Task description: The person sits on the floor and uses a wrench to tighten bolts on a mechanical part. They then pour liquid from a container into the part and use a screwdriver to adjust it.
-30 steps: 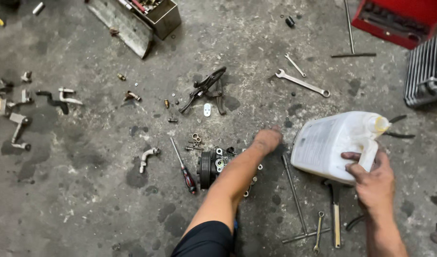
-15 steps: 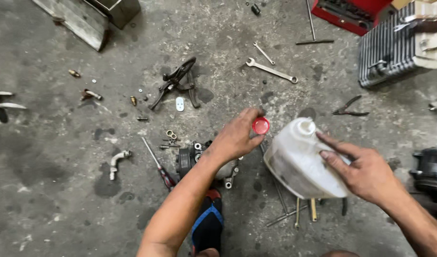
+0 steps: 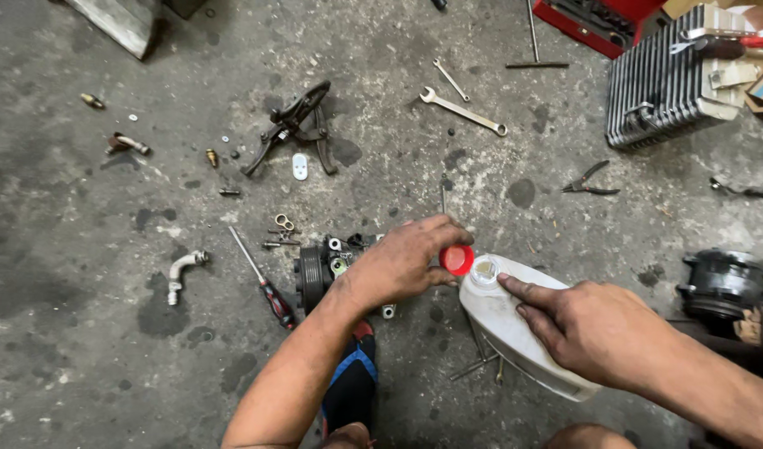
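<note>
My left hand (image 3: 402,258) pinches a small red cap (image 3: 457,259) just left of the open neck (image 3: 484,269) of a white plastic jug (image 3: 506,328). My right hand (image 3: 585,328) lies over the jug's body and steadies it, the index finger pointing at the neck. The jug stands tilted on the concrete floor. Under my left wrist sits a dark metal compressor (image 3: 319,270) with small fittings around it. A red-handled screwdriver (image 3: 265,281) lies just left of it.
A black puller (image 3: 294,125), a combination wrench (image 3: 465,112), pliers (image 3: 591,181), a bent pipe fitting (image 3: 182,270) and small bolts lie scattered on the floor. A finned metal core (image 3: 668,87) and a red toolbox (image 3: 593,21) stand at the top right, another compressor (image 3: 722,283) at the right.
My left hand reached over to the jug's neck and now holds the red cap off beside it. My right hand shifted onto the jug's body; the view moved closer and rightward.
</note>
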